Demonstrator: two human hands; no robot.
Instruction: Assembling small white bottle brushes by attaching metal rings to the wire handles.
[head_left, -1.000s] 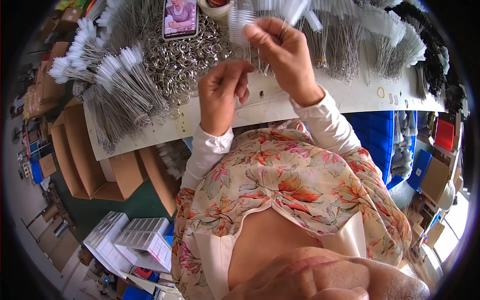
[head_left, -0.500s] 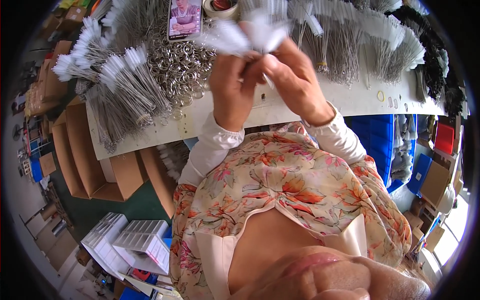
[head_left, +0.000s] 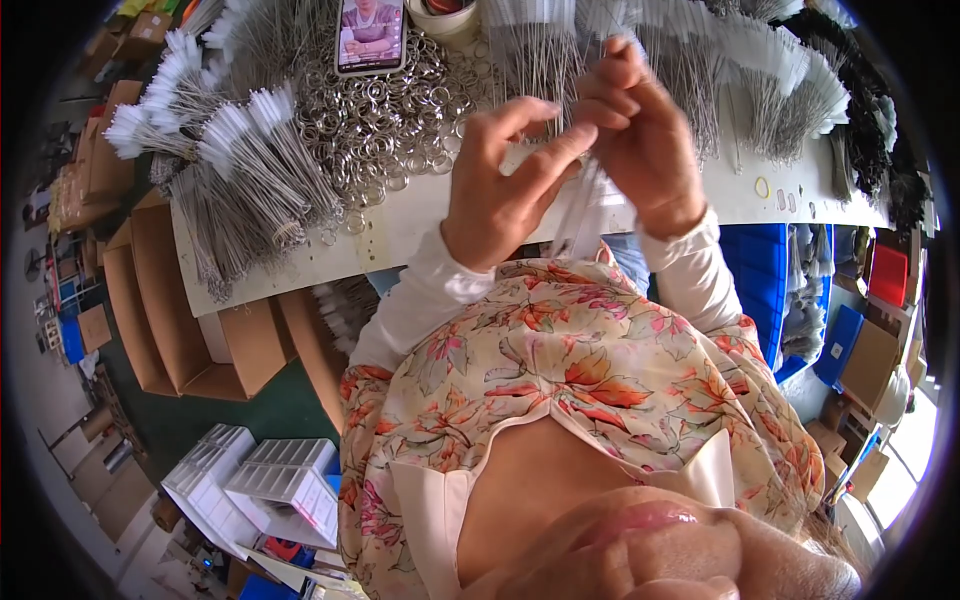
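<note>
Strip [head_left: 580, 212], white, blurred: just below our right hand [head_left: 650, 145], whose curled fingers appear to pinch it. Our left hand [head_left: 510, 175], alongside: thumb and forefinger parted. Likely light, limp, slippery; we judge its top end the best hold.

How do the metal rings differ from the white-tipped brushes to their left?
The metal rings are small loops; the white-tipped brushes have long, thin stems. The rings lie loose and jumbled; the brushes lie gathered in bundles. The rings look bare silver; the brushes end in white bristles. Both lie on the table.
</note>
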